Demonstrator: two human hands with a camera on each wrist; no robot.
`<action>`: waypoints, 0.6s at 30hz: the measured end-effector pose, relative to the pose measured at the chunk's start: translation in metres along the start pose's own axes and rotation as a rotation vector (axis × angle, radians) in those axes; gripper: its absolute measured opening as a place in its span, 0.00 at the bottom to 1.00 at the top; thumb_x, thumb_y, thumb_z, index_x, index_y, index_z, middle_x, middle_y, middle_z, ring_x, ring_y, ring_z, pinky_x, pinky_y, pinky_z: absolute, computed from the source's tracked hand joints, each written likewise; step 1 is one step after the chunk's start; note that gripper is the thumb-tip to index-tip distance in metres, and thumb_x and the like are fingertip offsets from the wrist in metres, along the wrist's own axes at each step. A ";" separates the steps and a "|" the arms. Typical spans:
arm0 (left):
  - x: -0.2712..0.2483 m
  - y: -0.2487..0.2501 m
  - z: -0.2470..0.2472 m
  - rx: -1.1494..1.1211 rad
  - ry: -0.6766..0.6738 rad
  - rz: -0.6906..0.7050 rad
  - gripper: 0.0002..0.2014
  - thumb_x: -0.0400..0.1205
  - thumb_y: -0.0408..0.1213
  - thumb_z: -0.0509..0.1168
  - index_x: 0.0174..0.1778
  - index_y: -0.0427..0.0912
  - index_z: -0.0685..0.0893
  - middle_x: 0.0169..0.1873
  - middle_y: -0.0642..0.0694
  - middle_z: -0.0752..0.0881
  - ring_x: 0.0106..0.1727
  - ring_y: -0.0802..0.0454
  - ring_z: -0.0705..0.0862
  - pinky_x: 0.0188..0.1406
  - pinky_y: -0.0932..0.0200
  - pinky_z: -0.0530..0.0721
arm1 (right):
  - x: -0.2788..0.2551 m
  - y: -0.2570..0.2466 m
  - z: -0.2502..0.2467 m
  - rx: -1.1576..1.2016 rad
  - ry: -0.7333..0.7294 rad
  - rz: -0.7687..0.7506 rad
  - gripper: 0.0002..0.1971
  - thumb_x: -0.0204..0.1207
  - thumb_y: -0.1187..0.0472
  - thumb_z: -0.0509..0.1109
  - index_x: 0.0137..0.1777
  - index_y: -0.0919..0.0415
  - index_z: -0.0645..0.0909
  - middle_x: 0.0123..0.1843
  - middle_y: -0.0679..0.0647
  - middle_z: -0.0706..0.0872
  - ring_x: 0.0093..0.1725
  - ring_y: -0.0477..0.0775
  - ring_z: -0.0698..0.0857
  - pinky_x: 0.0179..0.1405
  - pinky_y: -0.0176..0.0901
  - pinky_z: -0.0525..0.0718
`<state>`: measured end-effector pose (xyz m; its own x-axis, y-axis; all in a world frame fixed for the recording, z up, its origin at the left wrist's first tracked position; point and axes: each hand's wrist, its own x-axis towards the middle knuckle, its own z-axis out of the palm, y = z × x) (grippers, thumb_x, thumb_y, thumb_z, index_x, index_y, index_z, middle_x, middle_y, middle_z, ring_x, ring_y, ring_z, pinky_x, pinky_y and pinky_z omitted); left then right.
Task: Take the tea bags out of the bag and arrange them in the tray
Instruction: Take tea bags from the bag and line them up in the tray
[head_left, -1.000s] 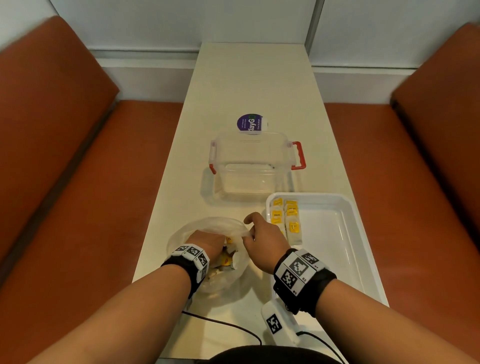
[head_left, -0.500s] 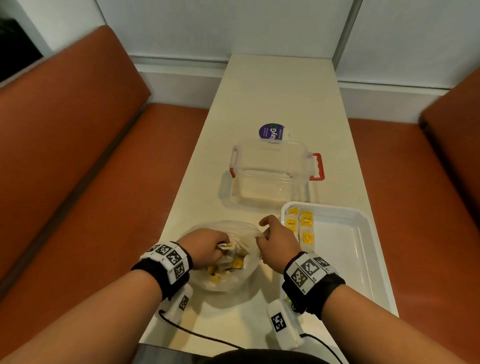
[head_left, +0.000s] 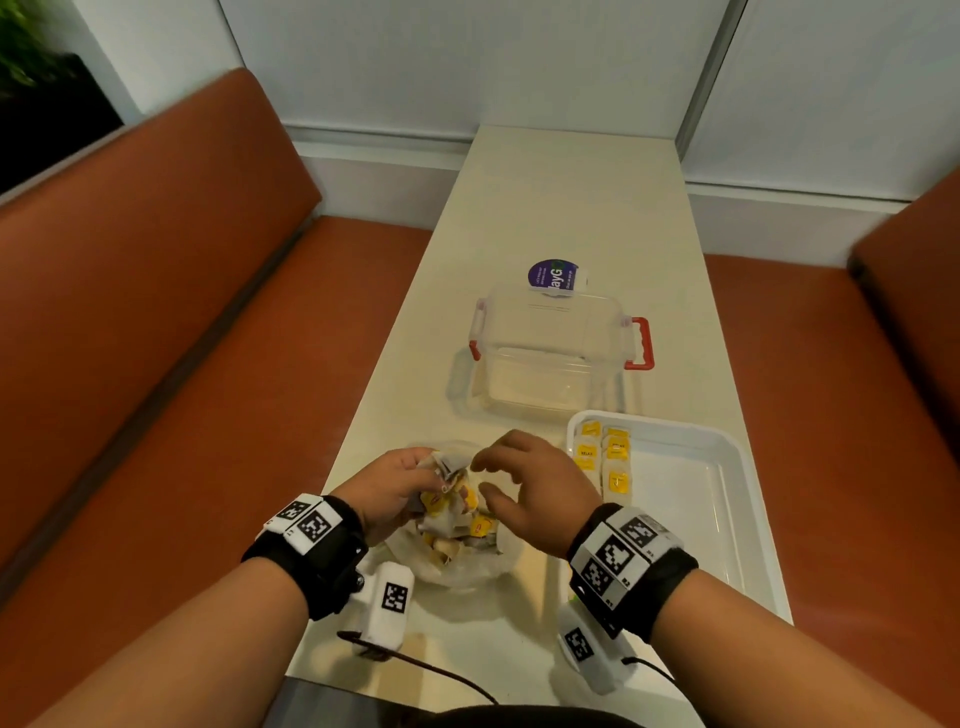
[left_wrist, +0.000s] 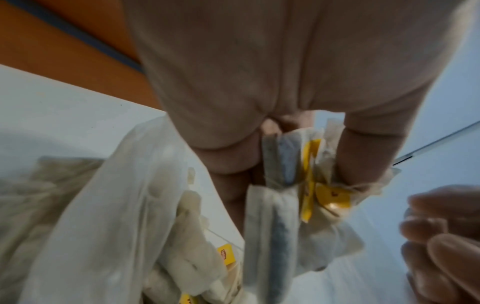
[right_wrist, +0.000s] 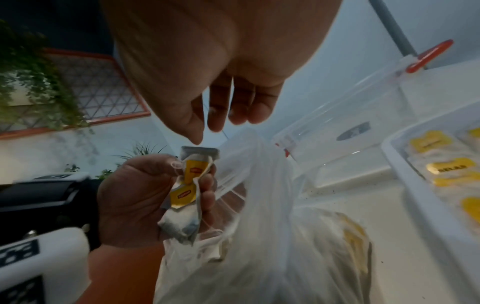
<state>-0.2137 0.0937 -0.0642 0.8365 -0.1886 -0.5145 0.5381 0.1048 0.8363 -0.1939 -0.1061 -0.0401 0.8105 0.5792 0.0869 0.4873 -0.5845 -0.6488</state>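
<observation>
Left hand (head_left: 387, 486) is curled around a small bunch of white paper tea bags with yellow tags (head_left: 451, 475), thumb on one side and fingers on the other, holding them just above the mouth of the thin translucent plastic bag (head_left: 457, 574). Wrist views confirm the clamp: the held bunch (left_wrist: 298, 185) sits between thumb and fingers, crumpled, with at least two yellow tags showing (right_wrist: 191, 183). How many bags are in the grip I can't tell. Directly below the grip, the plastic bag slumps on the cream tabletop (head_left: 561, 208) with more tea bags inside (head_left: 470, 527); its film hangs beside the held bunch in the left wrist view (left_wrist: 124, 205). Just right of the grip, the right hand (head_left: 524, 491) hovers with fingers loosely spread and slightly bent, holding nothing; fingertips (right_wrist: 215, 121) point down just above the top edge of the held bunch, not touching it as far as the right wrist view shows. Further right of both hands, the white rectangular plastic tray (head_left: 727, 525) holds a block of tea bags laid flat in its near-left corner region (head_left: 602, 457), touching one another in two columns. Beyond the grip, a clear plastic storage box with red latches (head_left: 556, 358) sits on the table, with a round purple-labelled item (head_left: 553, 275) behind it.
</observation>
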 end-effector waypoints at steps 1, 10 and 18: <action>0.000 0.001 -0.001 -0.031 -0.006 0.002 0.21 0.67 0.26 0.63 0.58 0.28 0.81 0.44 0.30 0.85 0.42 0.39 0.86 0.38 0.55 0.88 | 0.002 -0.002 0.002 -0.010 -0.029 -0.011 0.13 0.77 0.55 0.70 0.61 0.51 0.83 0.55 0.48 0.81 0.45 0.40 0.72 0.47 0.35 0.73; -0.011 0.009 0.010 -0.259 -0.037 -0.022 0.19 0.70 0.29 0.60 0.57 0.30 0.81 0.35 0.33 0.84 0.30 0.40 0.84 0.32 0.53 0.86 | 0.019 -0.008 0.015 -0.073 -0.042 0.147 0.13 0.80 0.48 0.65 0.62 0.49 0.79 0.51 0.45 0.82 0.51 0.49 0.80 0.51 0.40 0.77; -0.011 0.008 0.020 -0.365 0.133 0.024 0.18 0.76 0.45 0.69 0.56 0.37 0.79 0.32 0.42 0.78 0.26 0.50 0.75 0.25 0.59 0.77 | 0.019 -0.010 0.018 -0.005 0.000 0.211 0.12 0.81 0.49 0.63 0.62 0.50 0.78 0.48 0.44 0.85 0.45 0.47 0.80 0.47 0.40 0.75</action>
<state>-0.2209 0.0773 -0.0475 0.8427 -0.0556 -0.5355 0.4993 0.4526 0.7388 -0.1892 -0.0793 -0.0453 0.8950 0.4433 -0.0502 0.3081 -0.6956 -0.6490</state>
